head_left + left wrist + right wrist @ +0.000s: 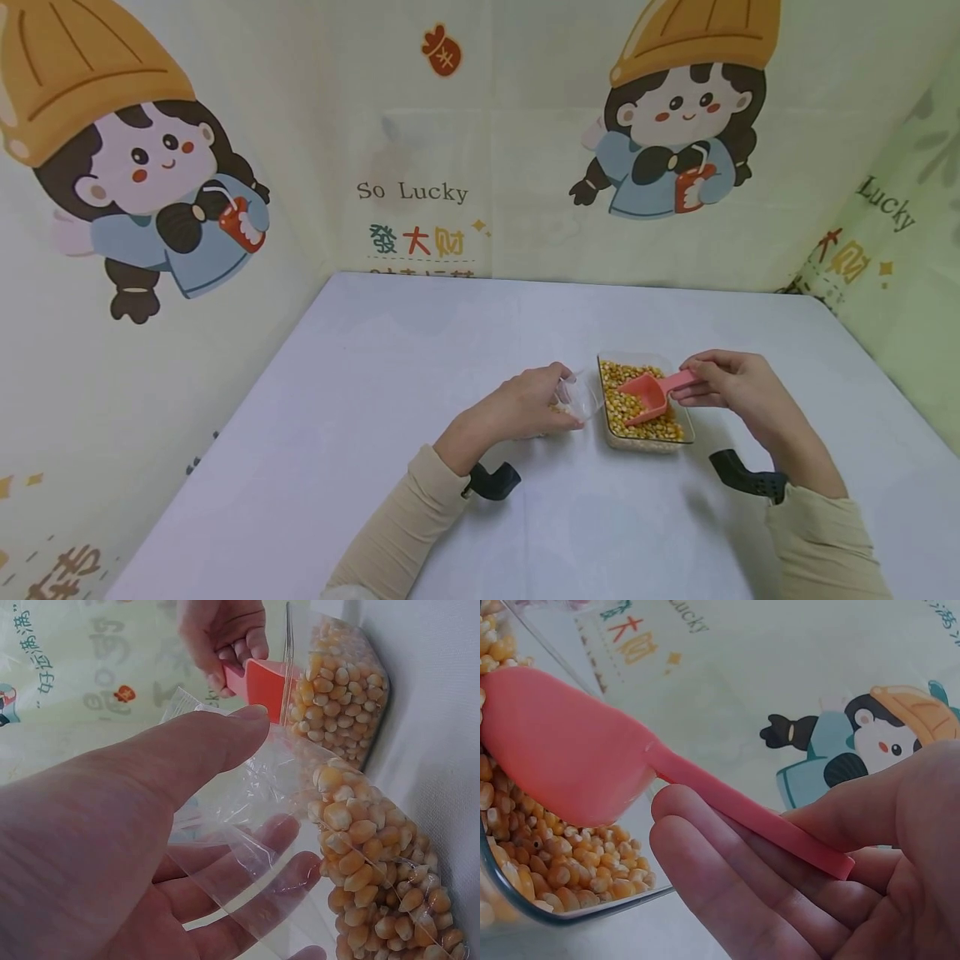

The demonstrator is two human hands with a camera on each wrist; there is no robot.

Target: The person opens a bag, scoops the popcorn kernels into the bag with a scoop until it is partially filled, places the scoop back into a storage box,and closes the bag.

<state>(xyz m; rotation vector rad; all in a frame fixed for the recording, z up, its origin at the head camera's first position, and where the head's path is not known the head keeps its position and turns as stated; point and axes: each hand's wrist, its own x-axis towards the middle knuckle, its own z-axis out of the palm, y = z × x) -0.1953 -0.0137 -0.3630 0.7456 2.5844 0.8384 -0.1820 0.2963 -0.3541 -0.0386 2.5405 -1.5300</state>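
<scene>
A pink scoop (647, 395) rests with its bowl among corn kernels (577, 864) in a clear rectangular container (647, 444). My right hand (738, 387) pinches the scoop's handle (742, 808) between thumb and fingers. Left of the container, my left hand (525, 402) holds a clear plastic bag (262, 776) near its mouth, thumb on one side and fingers on the other. More kernels (390, 885) fill the lower part of that bag. In the head view the left hand hides much of the bag, whose mouth faces the container.
The white table (360, 400) stretches around the container and both hands. A printed cloth (525, 167) with cartoon figures hangs behind and at the sides. Black wrist mounts (746, 477) stick out beneath each forearm.
</scene>
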